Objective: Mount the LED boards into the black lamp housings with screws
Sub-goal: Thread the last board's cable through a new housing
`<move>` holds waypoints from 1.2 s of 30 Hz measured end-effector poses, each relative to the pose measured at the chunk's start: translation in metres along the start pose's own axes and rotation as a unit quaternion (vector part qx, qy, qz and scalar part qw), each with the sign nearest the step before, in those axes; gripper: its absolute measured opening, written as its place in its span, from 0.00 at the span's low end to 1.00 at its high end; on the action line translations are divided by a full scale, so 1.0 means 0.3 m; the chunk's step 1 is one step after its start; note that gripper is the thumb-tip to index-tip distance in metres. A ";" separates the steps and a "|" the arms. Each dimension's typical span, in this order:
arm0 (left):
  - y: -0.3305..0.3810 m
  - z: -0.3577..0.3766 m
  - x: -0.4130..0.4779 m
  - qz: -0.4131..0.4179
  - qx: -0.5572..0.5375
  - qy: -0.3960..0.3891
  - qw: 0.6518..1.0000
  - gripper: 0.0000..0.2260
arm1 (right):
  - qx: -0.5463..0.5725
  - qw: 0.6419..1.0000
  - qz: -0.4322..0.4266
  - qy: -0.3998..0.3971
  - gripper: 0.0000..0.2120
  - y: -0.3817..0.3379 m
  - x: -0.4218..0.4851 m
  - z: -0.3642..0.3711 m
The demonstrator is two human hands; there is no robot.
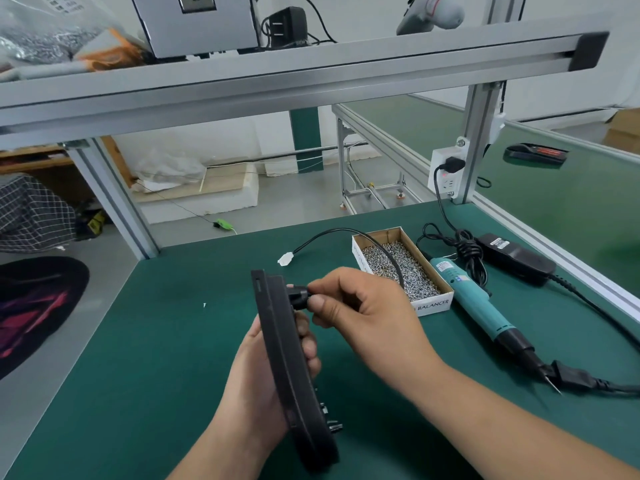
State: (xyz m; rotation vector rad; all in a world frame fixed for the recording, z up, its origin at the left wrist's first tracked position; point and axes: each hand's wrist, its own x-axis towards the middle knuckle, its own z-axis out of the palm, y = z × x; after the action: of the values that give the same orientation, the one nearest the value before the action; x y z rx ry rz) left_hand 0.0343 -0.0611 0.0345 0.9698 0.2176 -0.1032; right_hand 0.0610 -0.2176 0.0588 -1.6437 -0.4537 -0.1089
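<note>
A long black lamp housing (pixel 284 355) stands on edge above the green table, its face hidden from me. My left hand (pixel 256 382) grips it from behind, fingers wrapped round its right side. My right hand (pixel 367 306) pinches a black cable fitting (pixel 298 296) at the housing's upper back. From that fitting a black cable (pixel 349 232) arcs to a white connector (pixel 284 259) lying on the table. An open cardboard box of silver screws (pixel 398 268) sits just behind my right hand. No LED board is visible.
A teal electric screwdriver (pixel 474 299) lies to the right of the box, with its black power adapter (pixel 516 258) and cables. A wall socket (pixel 446 171) hangs on the aluminium frame post. An aluminium shelf rail (pixel 311 74) crosses overhead.
</note>
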 end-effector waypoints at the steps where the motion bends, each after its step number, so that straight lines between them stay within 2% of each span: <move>1: 0.002 0.006 0.000 0.016 0.004 0.000 1.000 0.07 | -0.004 1.000 -0.004 0.006 0.08 0.000 0.004 0.005; 4: 0.008 0.007 -0.005 0.072 0.029 0.029 0.997 0.11 | -0.055 0.998 -0.019 0.005 0.04 -0.004 0.010 -0.004; 6: 0.027 0.004 -0.006 0.116 0.049 0.026 0.992 0.11 | -0.080 0.996 -0.034 0.011 0.07 -0.008 0.016 -0.029; 8: 0.056 -0.015 0.001 0.179 0.086 0.057 0.978 0.16 | -0.018 1.000 -0.008 0.016 0.12 -0.021 0.035 -0.052; 10: 0.075 -0.042 0.007 0.253 0.185 0.117 0.942 0.20 | 0.067 0.995 0.060 -0.037 0.17 -0.035 0.047 -0.066; 12: 0.083 -0.054 -0.005 0.319 0.299 0.153 0.886 0.18 | 0.026 0.994 0.065 -0.087 0.30 -0.030 0.035 -0.062; 13: 0.080 -0.051 -0.013 0.340 0.328 0.152 0.868 0.16 | 0.002 0.995 0.047 -0.093 0.32 -0.020 0.022 -0.055; 14: 0.076 -0.041 -0.024 0.357 0.342 0.138 0.858 0.14 | 0.007 0.996 0.035 -0.083 0.29 -0.023 0.015 -0.044; 16: 0.065 -0.021 -0.039 0.378 0.329 0.099 0.860 0.11 | 0.045 0.997 0.019 -0.053 0.19 -0.027 0.008 -0.034; 17: 0.063 -0.012 -0.044 0.384 0.317 0.081 0.863 0.09 | 0.056 0.997 0.010 -0.043 0.17 -0.027 0.015 -0.033; 20: 0.073 0.002 -0.056 0.398 0.299 0.050 0.866 0.08 | 0.051 0.998 0.000 -0.040 0.17 -0.037 0.019 -0.041; 26: 0.078 0.000 -0.051 0.387 0.261 0.019 0.884 0.13 | 0.059 0.997 -0.019 -0.051 0.15 -0.050 0.020 -0.055; 36: 0.085 0.009 -0.060 0.394 0.237 -0.012 0.888 0.10 | 0.016 0.995 -0.066 -0.072 0.13 -0.048 0.030 -0.077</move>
State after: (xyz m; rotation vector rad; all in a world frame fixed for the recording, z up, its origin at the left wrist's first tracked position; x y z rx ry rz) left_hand 0.0219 -0.0492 0.0606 1.4787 -0.2521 0.6081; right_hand 0.0685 -0.2372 0.0784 -1.5959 -0.6710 -0.0824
